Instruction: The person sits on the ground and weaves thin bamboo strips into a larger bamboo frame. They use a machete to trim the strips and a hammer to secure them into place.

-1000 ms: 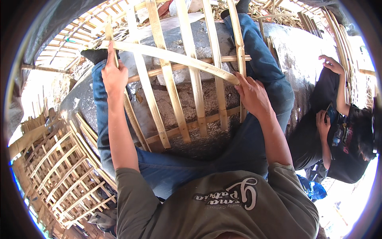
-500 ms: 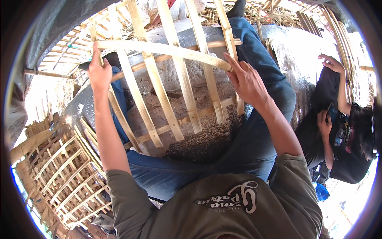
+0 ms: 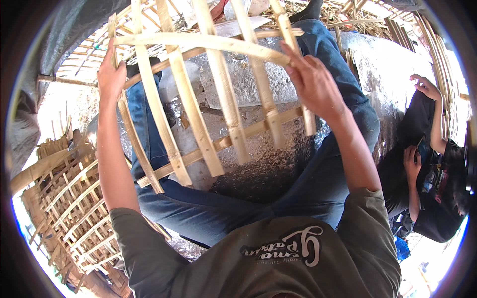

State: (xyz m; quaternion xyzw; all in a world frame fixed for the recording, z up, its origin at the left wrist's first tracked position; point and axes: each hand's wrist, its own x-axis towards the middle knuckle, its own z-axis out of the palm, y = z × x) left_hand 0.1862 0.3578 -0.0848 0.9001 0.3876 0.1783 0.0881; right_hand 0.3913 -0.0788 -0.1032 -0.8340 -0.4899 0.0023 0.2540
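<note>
A lattice of several flat bamboo slats (image 3: 198,113), joined by two bamboo crosspieces (image 3: 191,158), is held up slanting over my lap. A bowed bamboo strip (image 3: 213,42) lies across its upper part. On the left, my left hand (image 3: 112,79) is closed around the lattice's outermost slat, its forefinger reaching up to the strip's left end. At the other end, my right hand (image 3: 318,87) grips the strip near the rightmost slat (image 3: 285,27). Its thumb and part of its grip are hidden behind the fingers.
My jeans-clad legs (image 3: 343,134) spread around the lattice, over dark shavings (image 3: 248,174). A pale woven bamboo stack (image 3: 74,213) stands at left. Another person (image 3: 422,164) in dark clothes sits at right. Long bamboo strips (image 3: 439,69) lean behind them.
Both hands have shifted farther from my body and slightly apart, carrying the lattice and bowed strip along. The lattice has tilted, with its lower left corner swinging left. My grip looks the same.
</note>
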